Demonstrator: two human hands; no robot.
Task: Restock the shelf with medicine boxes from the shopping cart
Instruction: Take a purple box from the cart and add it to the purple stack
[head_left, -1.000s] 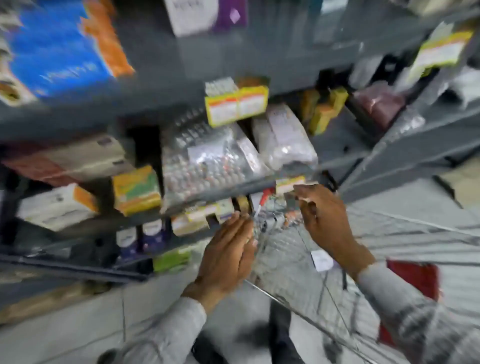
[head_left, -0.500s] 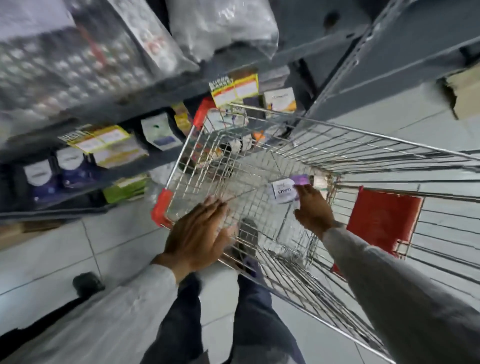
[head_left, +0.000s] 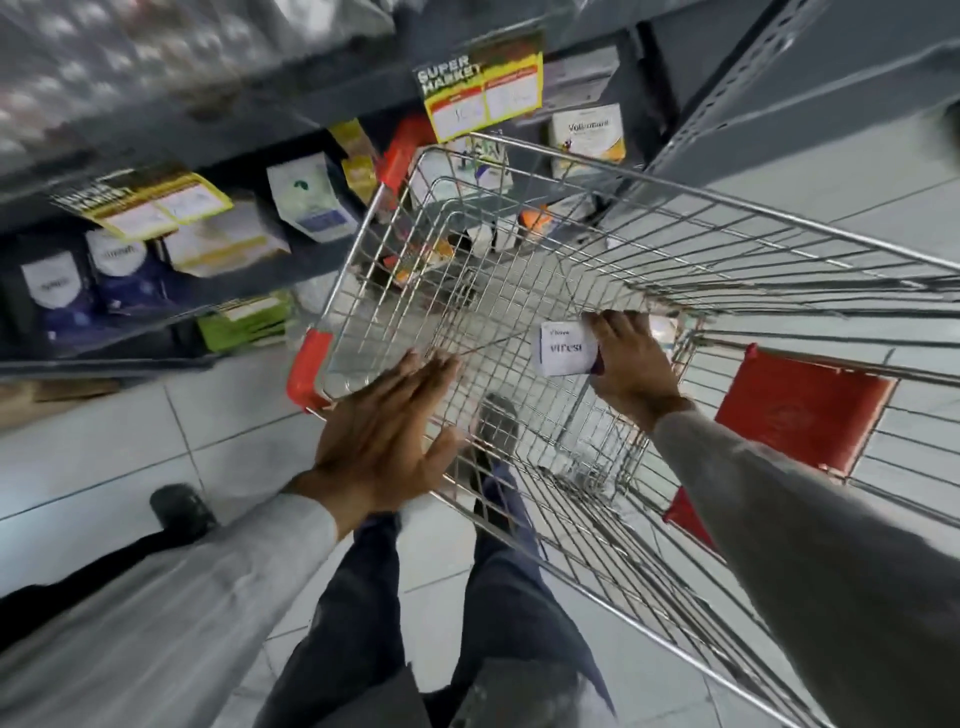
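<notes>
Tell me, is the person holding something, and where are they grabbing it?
Yes. The right hand grips a small white medicine box by its right end, down inside the shopping cart. The left hand is open, holding nothing.

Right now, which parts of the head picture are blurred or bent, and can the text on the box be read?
Head view: the upper-left grey metal shelf is smeared by motion blur; the silver wire shopping cart rims bow from wide-angle distortion; the white medicine box in the right hand is only partly legible.
</notes>
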